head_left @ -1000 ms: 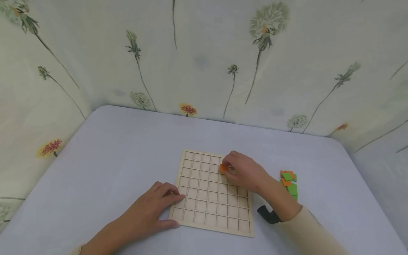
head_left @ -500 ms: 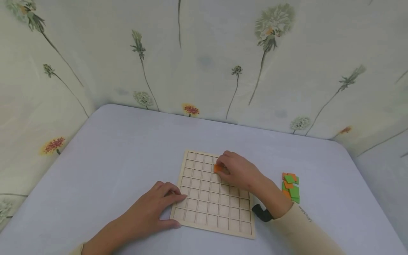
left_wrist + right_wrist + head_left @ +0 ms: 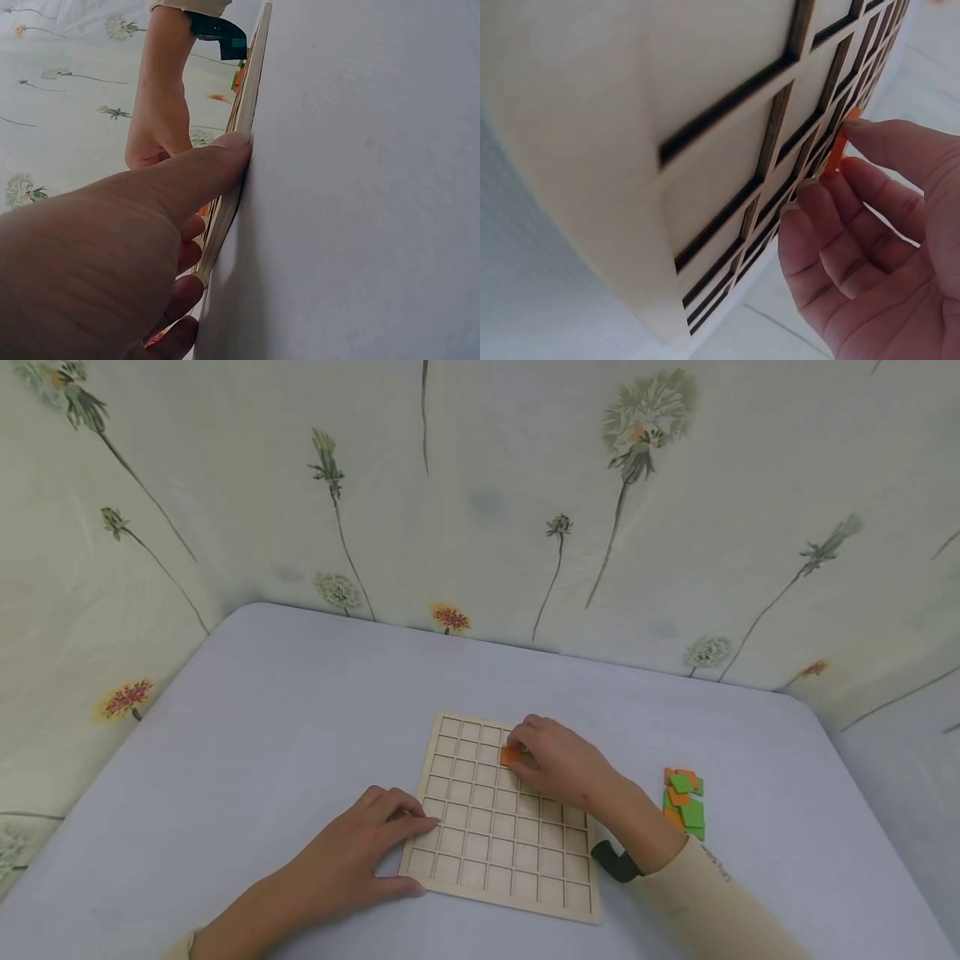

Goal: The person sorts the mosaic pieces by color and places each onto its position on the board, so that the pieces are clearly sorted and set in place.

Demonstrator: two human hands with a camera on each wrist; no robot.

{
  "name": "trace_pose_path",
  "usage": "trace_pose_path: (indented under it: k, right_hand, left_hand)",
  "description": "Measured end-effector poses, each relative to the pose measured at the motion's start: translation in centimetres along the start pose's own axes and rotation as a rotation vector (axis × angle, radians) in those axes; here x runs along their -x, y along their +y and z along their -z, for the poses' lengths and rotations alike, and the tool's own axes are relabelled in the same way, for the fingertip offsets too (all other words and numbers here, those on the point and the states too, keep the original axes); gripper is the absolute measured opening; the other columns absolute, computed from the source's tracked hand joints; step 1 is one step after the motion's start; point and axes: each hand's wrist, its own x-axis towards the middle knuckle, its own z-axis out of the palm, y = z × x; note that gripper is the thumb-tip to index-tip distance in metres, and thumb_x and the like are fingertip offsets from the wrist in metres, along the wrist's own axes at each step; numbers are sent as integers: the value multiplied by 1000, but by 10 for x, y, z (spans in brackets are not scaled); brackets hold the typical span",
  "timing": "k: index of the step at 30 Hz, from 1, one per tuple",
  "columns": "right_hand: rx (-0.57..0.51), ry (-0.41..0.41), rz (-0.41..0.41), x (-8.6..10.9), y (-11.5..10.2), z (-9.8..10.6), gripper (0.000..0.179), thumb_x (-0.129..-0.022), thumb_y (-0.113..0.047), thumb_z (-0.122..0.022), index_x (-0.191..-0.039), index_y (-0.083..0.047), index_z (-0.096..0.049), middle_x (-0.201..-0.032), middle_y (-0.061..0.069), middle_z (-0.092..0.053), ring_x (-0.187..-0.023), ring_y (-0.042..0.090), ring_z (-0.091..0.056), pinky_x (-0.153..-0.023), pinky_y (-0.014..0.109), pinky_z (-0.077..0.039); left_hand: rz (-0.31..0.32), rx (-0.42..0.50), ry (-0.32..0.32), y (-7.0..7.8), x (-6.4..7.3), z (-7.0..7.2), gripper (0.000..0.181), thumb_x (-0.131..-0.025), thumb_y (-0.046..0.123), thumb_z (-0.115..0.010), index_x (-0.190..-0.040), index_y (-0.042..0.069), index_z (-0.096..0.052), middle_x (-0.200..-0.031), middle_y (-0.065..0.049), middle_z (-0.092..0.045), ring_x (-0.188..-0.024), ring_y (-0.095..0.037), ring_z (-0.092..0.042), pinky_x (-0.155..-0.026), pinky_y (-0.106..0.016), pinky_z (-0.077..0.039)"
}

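A square wooden grid board [image 3: 480, 827] with shallow cells lies on the table. My right hand [image 3: 562, 760] is over its far part and pinches a small orange square tile [image 3: 509, 756] between thumb and index finger. In the right wrist view the tile [image 3: 839, 146] is seen edge-on, tilted against the board's cells; whether it sits inside one is unclear. My left hand [image 3: 360, 852] rests at the board's left edge, one fingertip on the rim and the thumb by the near left corner. The left wrist view has the thumb [image 3: 217, 161] touching the board's side.
Right of the board, a loose pile of orange and green square tiles [image 3: 684, 802] lies on the white table [image 3: 315, 693]. A black strap [image 3: 617, 862] hangs at my right wrist. A flower-patterned cloth [image 3: 480, 543] stands behind the table.
My right hand has shifted slightly left over the board with the orange tile, then almost stopped. My left hand stays at the board's edge.
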Motion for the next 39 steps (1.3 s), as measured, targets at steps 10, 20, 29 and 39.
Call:
trace_pose_path:
  k: [10,20,29,39]
  right_hand:
    - [-31,1,-8,-8,-6,-1,14,-97,-19,-76,-105,-10,-70,-100,-3,-65,-91,15,-60,-82,36,-55]
    - [17,4,55,-16,-13,-4,8,-97,-18,-76,-100,-11,-73,-99,-2,-63,-89,17,-60,-81,35,-54]
    - [21,40,91,-19,-16,-7,4,-98,-14,-75,-102,-13,-74,-99,-3,-62,-87,15,-59,-80,33,-54]
    - [1,27,90,-19,-20,-6,9,-99,-12,-73,-106,-6,-75,-104,3,-65,-93,18,-64,-84,36,-57]
  left_hand:
    - [-10,2,9,-1,0,0,68,-85,46,-86,-144,18,-65,-134,12,-50,-122,-9,-44,-102,-32,-48]
    - [15,9,-13,0,0,2,69,-86,47,-85,-145,19,-64,-135,13,-50,-124,-9,-43,-103,-32,-47]
    - [8,14,-4,0,1,1,69,-85,46,-85,-146,20,-64,-135,13,-49,-123,-8,-44,-103,-32,-48]
    - [13,23,-6,-1,1,1,68,-86,46,-85,-145,21,-64,-135,15,-49,-122,-7,-44,-102,-31,-48]
